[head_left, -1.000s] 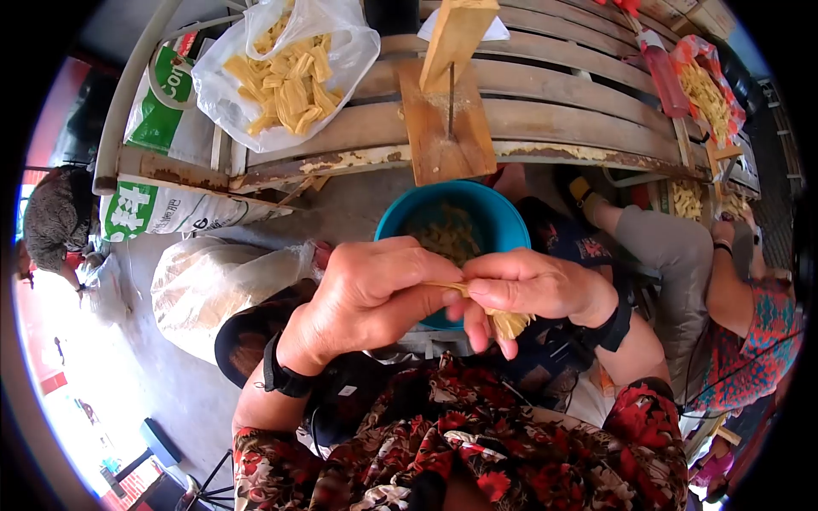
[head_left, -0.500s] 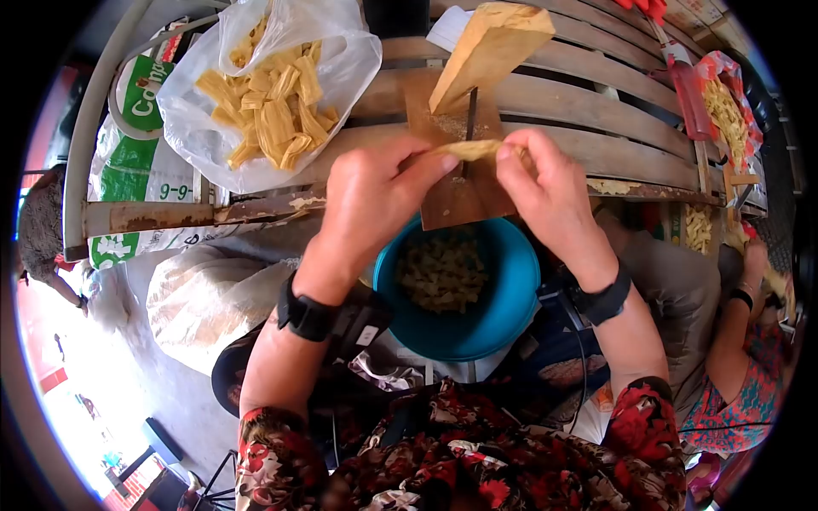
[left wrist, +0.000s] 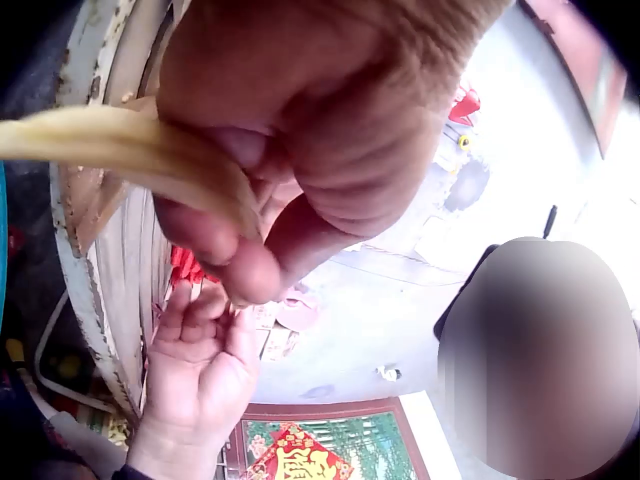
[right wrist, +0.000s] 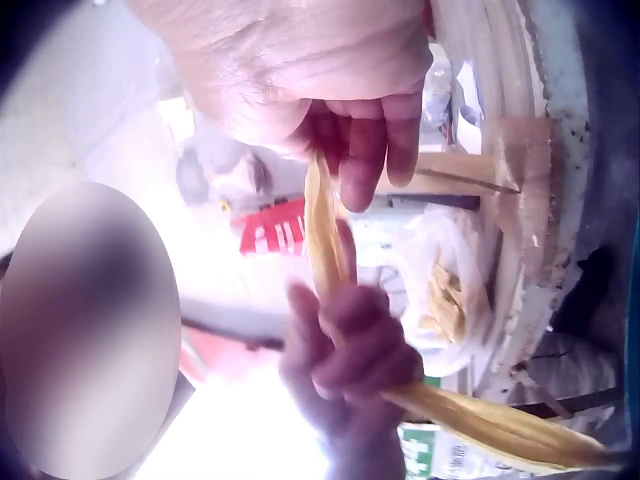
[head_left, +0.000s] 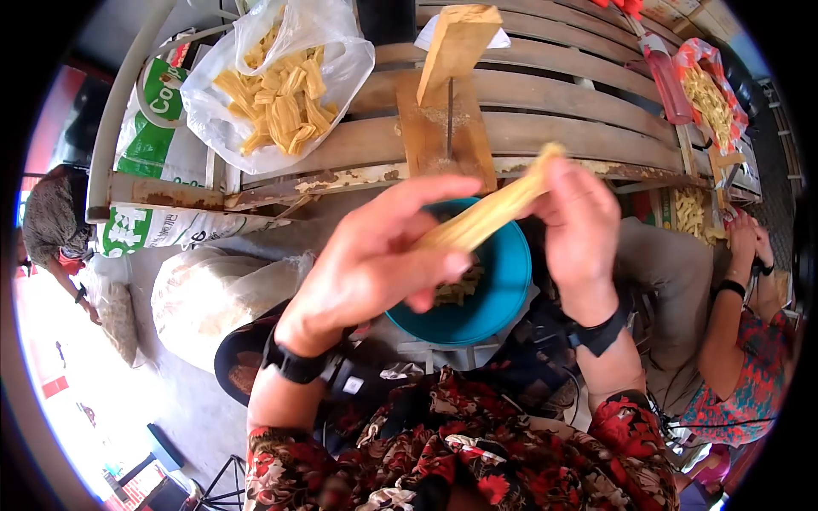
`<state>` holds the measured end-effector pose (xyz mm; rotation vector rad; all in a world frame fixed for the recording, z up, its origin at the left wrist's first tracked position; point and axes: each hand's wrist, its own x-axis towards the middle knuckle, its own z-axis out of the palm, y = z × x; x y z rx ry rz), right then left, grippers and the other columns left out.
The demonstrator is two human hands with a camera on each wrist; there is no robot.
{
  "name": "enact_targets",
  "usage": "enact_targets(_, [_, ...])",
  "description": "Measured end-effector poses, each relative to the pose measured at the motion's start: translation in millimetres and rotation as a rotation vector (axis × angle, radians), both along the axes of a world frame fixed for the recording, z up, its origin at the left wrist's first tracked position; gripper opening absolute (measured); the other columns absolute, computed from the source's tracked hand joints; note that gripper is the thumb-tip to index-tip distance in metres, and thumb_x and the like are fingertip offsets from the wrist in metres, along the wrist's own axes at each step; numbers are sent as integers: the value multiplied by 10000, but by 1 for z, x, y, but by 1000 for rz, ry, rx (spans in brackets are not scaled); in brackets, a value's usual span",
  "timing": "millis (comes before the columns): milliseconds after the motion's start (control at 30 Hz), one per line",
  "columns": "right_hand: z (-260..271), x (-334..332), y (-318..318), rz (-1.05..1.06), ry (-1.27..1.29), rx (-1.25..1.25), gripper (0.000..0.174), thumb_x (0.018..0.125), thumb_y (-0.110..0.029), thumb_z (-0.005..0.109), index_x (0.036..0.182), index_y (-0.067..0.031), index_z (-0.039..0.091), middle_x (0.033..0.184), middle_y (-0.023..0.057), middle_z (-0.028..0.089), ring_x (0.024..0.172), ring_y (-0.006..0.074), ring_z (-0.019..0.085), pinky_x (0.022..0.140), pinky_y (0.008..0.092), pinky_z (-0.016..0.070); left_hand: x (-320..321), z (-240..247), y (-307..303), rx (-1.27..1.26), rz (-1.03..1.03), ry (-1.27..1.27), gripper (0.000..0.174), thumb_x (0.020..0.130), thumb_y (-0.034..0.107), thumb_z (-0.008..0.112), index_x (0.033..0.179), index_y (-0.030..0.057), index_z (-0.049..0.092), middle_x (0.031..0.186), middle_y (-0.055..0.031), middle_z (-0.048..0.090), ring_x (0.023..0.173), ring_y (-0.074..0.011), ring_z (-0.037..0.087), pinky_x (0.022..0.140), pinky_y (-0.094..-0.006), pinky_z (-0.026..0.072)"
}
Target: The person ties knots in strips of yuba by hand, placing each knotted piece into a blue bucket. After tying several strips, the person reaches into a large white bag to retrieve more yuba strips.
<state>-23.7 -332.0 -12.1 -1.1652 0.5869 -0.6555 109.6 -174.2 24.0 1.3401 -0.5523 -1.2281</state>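
Observation:
Over the blue tub [head_left: 511,281], both hands hold a long, yellow, ridged strip [head_left: 498,207] that slants up to the right. My left hand [head_left: 362,264] grips its lower part between thumb and fingers. The right hand [head_left: 584,226] pinches it near the upper end. In the right wrist view the strip [right wrist: 322,225] runs from the right fingertips into the left hand [right wrist: 355,350] and out the other side. The left wrist view shows the strip [left wrist: 110,145] crossing under the left fingers. Small cut pieces [head_left: 456,291] lie in the tub, partly hidden by the left hand.
A wooden board [head_left: 417,128] with an upright metal rod and a slanted wood block [head_left: 456,51] sits on the slatted bench [head_left: 554,111]. To its left, a plastic bag [head_left: 200,98] holds yellow strips. Another person [head_left: 737,358] sits at the right; a pale sack [head_left: 204,298] stands left.
From close together over the tub, the hands went forward to the board with a strip, then came back over the tub. The strip now shows longer between them, and the hands are farther apart.

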Motion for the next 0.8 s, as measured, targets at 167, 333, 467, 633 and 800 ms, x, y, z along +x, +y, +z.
enact_targets(167, [41, -24, 18, -62, -116, -9, 272, 945, -203, 494, 943, 50, 594, 787, 159, 669, 640, 205, 659, 616, 280, 536, -8, -6, 37, 42, -160, 29, 390, 855, 290, 609, 1082, -28, 598, 866, -126, 628, 676, -150, 597, 585, -258, 481])
enact_targets(333, [50, -51, 76, 475, -137, -353, 190, 946, -129, 487, 948, 46, 561, 810, 113, 677, 692, 119, 640, 613, 245, 504, -18, 1, 22, -51, -326, -308, 359, 819, 220, 599, 1039, -62, 581, 993, -101, 612, 949, -192, 563, 825, -297, 439])
enact_targets(467, [20, -53, 70, 320, 143, 27, 294, 970, -267, 471, 897, 7, 551, 743, 78, 623, 629, 121, 605, 592, 228, 492, -28, -2, 40, 7, -14, -417, 205, 779, -32, 519, 970, -46, 593, 898, -38, 624, 803, -117, 593, 734, -225, 458])
enact_targets(633, [8, -50, 73, 448, 141, 76, 314, 951, -323, 503, 842, -32, 550, 671, 14, 560, 519, 59, 504, 472, 177, 398, -38, -3, 42, -93, 26, 199, 307, 724, -115, 636, 989, 26, 570, 933, -43, 617, 849, -128, 606, 786, -277, 492])
enact_targets(800, [5, -44, 76, 454, 93, 143, 296, 936, -326, 531, 823, -53, 559, 635, -16, 523, 491, 28, 448, 439, 154, 345, -43, -12, 40, -216, 51, 251, 306, 729, -99, 671, 986, 26, 559, 927, -45, 614, 856, -137, 617, 751, -262, 516])
